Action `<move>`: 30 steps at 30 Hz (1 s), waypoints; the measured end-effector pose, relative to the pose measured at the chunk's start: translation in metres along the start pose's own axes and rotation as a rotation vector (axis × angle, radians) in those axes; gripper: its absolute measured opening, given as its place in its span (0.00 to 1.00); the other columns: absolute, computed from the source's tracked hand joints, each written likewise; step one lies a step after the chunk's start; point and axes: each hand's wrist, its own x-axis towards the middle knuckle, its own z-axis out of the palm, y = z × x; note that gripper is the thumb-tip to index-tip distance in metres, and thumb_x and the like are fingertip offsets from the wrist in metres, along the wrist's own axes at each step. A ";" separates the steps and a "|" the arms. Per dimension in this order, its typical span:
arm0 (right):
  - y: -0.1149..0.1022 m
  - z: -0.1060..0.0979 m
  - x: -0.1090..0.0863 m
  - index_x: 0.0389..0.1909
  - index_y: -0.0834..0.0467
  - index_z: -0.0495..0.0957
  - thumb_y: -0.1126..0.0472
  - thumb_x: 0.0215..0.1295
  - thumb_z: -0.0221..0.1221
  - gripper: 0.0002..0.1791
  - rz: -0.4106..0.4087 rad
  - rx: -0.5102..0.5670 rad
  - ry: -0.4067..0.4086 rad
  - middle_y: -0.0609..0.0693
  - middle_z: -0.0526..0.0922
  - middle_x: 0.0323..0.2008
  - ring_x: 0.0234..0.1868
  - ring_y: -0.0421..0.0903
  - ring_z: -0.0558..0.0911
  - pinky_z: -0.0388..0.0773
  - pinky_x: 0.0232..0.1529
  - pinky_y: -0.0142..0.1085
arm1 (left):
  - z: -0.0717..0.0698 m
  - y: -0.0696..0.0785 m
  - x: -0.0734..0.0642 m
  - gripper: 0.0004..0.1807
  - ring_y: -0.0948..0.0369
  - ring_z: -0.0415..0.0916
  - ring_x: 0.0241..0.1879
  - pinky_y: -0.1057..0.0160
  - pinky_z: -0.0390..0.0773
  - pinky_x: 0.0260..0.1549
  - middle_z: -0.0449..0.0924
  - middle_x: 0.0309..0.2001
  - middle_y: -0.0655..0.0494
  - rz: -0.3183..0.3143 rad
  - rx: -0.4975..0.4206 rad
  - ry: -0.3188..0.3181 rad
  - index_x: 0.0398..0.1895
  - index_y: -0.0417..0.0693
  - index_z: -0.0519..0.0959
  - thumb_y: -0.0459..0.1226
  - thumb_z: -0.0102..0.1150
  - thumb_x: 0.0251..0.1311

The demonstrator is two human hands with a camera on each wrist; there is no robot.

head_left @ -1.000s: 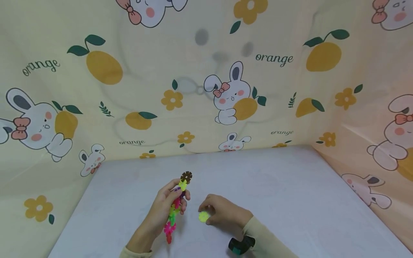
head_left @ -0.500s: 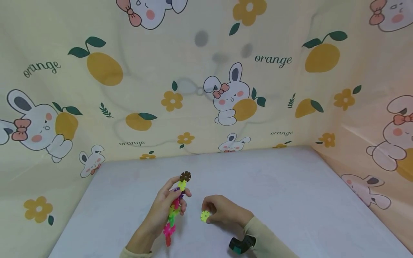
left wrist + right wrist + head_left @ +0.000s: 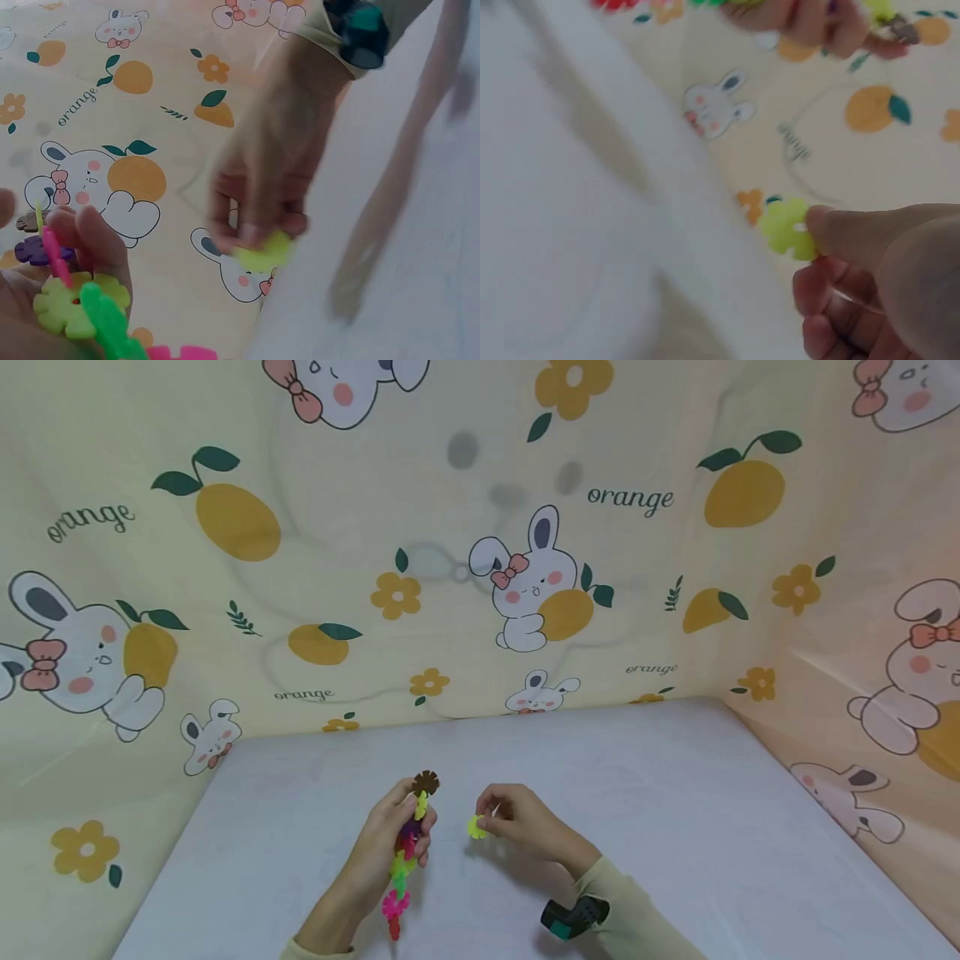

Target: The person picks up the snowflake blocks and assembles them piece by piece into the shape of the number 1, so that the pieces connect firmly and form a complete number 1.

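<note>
My left hand (image 3: 375, 843) grips a chain of linked snowflake discs (image 3: 401, 867), held upright with its brown disc (image 3: 427, 782) at the top. Below that come yellow, purple, pink, green and red discs, partly hidden by the fingers. To the right of the chain, my right hand (image 3: 528, 822) pinches a single yellow snowflake disc (image 3: 476, 827) between thumb and fingers, above the table. In the right wrist view, the notched edge of this yellow-green disc (image 3: 786, 227) sticks out past the thumb. A short gap separates it from the chain.
The white table (image 3: 637, 793) lies under both hands. A patterned curtain (image 3: 337, 585) with rabbits and oranges rises along the table's back and both sides. A black band (image 3: 573, 918) with a device is worn on the right wrist.
My right hand has lifted the yellow disc up and away from the table surface, and the disc has turned. The left hand has tilted the chain slightly, its top shifting a little lower and left.
</note>
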 end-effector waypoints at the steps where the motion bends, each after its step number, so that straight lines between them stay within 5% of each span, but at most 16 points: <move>1: -0.004 -0.002 -0.001 0.40 0.58 0.80 0.63 0.69 0.63 0.03 -0.008 0.034 0.019 0.50 0.82 0.35 0.30 0.37 0.78 0.81 0.34 0.34 | 0.000 -0.001 0.000 0.20 0.67 0.67 0.25 0.71 0.77 0.28 0.68 0.33 0.59 0.010 -0.001 -0.009 0.59 0.46 0.60 0.52 0.32 0.81; 3: -0.012 -0.005 -0.002 0.42 0.61 0.80 0.64 0.70 0.62 0.05 -0.029 0.116 0.046 0.54 0.82 0.37 0.29 0.38 0.79 0.83 0.34 0.38 | 0.000 -0.001 0.000 0.25 0.68 0.67 0.25 0.72 0.77 0.28 0.69 0.32 0.60 0.021 0.001 -0.023 0.54 0.45 0.64 0.57 0.29 0.80; 8: -0.031 -0.009 -0.007 0.50 0.70 0.78 0.66 0.72 0.59 0.12 -0.097 0.330 0.061 0.61 0.82 0.42 0.31 0.36 0.82 0.85 0.38 0.34 | 0.001 -0.002 0.000 0.38 0.69 0.68 0.24 0.73 0.78 0.28 0.72 0.29 0.63 0.022 0.020 -0.037 0.59 0.40 0.73 0.62 0.26 0.77; 14: -0.056 -0.012 -0.016 0.48 0.72 0.78 0.67 0.72 0.58 0.11 -0.127 0.463 0.108 0.51 0.82 0.39 0.31 0.36 0.84 0.85 0.39 0.30 | 0.003 -0.002 0.001 0.38 0.69 0.68 0.23 0.73 0.77 0.27 0.71 0.28 0.62 0.020 0.057 -0.039 0.62 0.35 0.74 0.59 0.30 0.79; 22: -0.077 -0.013 -0.026 0.47 0.73 0.75 0.70 0.72 0.55 0.09 -0.183 0.463 0.214 0.43 0.82 0.27 0.25 0.35 0.81 0.83 0.32 0.30 | 0.005 -0.005 0.002 0.29 0.70 0.69 0.23 0.72 0.77 0.26 0.72 0.29 0.61 0.087 0.105 -0.073 0.56 0.36 0.78 0.50 0.33 0.82; 30: -0.083 -0.009 -0.031 0.51 0.67 0.80 0.70 0.69 0.59 0.12 -0.203 0.317 0.286 0.63 0.82 0.24 0.23 0.37 0.80 0.83 0.31 0.34 | 0.009 -0.005 0.001 0.28 0.70 0.68 0.24 0.72 0.76 0.27 0.72 0.29 0.60 0.150 0.153 -0.121 0.54 0.28 0.76 0.45 0.33 0.82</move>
